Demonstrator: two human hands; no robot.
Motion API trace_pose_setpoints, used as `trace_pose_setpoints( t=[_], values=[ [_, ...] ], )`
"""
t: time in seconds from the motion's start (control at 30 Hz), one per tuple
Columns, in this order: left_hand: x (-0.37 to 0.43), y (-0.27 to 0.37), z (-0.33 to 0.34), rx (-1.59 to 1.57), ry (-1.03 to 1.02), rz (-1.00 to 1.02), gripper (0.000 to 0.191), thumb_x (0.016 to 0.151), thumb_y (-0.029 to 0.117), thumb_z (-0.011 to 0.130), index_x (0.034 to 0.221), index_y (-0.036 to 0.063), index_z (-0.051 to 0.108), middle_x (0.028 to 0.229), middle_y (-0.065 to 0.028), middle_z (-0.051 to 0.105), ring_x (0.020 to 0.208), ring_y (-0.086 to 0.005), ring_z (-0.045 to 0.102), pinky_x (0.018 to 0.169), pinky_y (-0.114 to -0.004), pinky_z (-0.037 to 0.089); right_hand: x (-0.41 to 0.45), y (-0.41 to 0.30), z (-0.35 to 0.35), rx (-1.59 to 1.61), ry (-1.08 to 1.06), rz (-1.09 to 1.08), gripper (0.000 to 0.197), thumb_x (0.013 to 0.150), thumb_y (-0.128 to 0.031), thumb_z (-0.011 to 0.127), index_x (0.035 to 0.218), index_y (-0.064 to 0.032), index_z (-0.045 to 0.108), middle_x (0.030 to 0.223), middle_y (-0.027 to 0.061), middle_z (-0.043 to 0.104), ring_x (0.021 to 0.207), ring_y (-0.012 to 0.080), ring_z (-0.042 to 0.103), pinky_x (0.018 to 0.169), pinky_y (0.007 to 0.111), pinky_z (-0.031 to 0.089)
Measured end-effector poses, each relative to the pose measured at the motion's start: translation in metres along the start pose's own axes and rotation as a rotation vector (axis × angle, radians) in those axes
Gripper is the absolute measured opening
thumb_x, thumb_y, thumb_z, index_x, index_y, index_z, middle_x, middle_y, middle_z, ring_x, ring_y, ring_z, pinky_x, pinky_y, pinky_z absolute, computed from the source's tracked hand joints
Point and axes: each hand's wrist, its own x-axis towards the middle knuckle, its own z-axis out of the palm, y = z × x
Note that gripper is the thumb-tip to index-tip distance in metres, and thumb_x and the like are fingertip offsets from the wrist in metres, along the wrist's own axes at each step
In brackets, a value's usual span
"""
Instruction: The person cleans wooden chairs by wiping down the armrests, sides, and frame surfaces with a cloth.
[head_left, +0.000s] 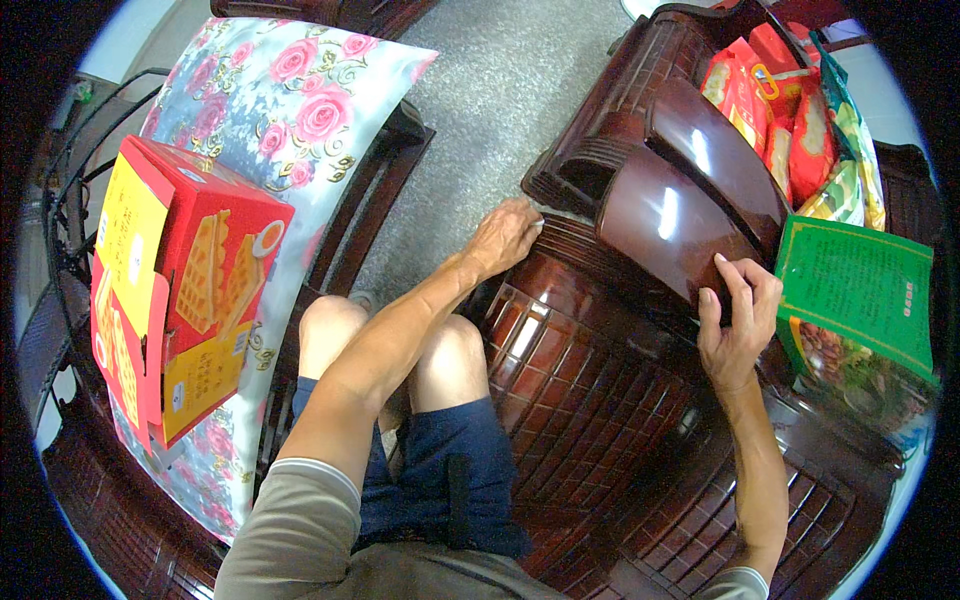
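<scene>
My left hand (506, 238) is at the front edge of a dark, glossy wooden seat (555, 330), fingers curled downward. A small white thing (537, 223), perhaps a piece of cloth or tissue, shows at its fingertips; most of it is hidden. My right hand (741, 319) holds nothing. Its fingers are apart, and the fingertips rest on the near edge of a polished wooden panel (675, 217), which looks like the top of an armrest or console. Beside it lies a second glossy panel (712, 150), separated by a dark gap.
Right of the panels stand red food bags (814, 142) and a green carton (855, 300) with writing. On the left, a red and yellow box (217, 225) with waffle pictures sits on a rose-patterned tablecloth (315, 90). Grey speckled floor (480, 105) runs between the furniture.
</scene>
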Motion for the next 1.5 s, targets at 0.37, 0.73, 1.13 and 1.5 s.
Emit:
trace_pose_setpoints(
  t=[0.37, 0.73, 1.13, 1.5],
  values=[
    [0.01, -0.014, 0.004, -0.13, -0.025, -0.082, 0.016, 0.09, 0.003, 0.066, 0.105, -0.0006, 0.07, 0.106, -0.0223, 0.071, 0.101, -0.0446, 0.068, 0.089, -0.051, 0.055, 0.001, -0.005, 0.002, 0.008, 0.008, 0.003, 0.04, 0.082, -0.009, 0.08, 0.121, -0.0016, 0.072, 0.107, 0.0164, 0.064, 0.098, 0.0332, 0.061, 0.087, 0.043, 0.052],
    [0.001, -0.002, 0.007, -0.043, 0.01, 0.03, 0.007, 0.094, 0.004, 0.064, 0.098, -0.0025, 0.063, 0.095, -0.0212, 0.061, 0.096, -0.0444, 0.061, 0.087, -0.051, 0.052, 0.001, -0.003, 0.001, -0.003, 0.01, 0.004, 0.039, 0.084, -0.015, 0.08, 0.12, -0.0028, 0.072, 0.108, 0.0153, 0.065, 0.097, 0.0328, 0.061, 0.087, 0.044, 0.051],
    [-0.011, -0.03, 0.024, -0.128, 0.072, -0.189, 0.015, 0.092, 0.002, 0.065, 0.106, -0.0003, 0.07, 0.102, -0.0222, 0.068, 0.1, -0.045, 0.066, 0.087, -0.049, 0.054, 0.001, -0.003, 0.0, 0.014, 0.012, -0.012, 0.04, 0.084, -0.015, 0.081, 0.121, -0.0026, 0.072, 0.108, 0.0157, 0.065, 0.098, 0.033, 0.061, 0.086, 0.044, 0.051],
    [0.001, 0.004, 0.007, -0.185, 0.082, -0.025, 0.009, 0.093, 0.002, 0.066, 0.1, -0.0032, 0.069, 0.1, -0.0186, 0.062, 0.099, -0.0404, 0.063, 0.088, -0.047, 0.052, -0.001, -0.002, -0.001, 0.009, 0.012, -0.002, 0.04, 0.082, -0.012, 0.082, 0.12, -0.002, 0.072, 0.108, 0.016, 0.065, 0.098, 0.0335, 0.062, 0.087, 0.044, 0.051]
  ],
)
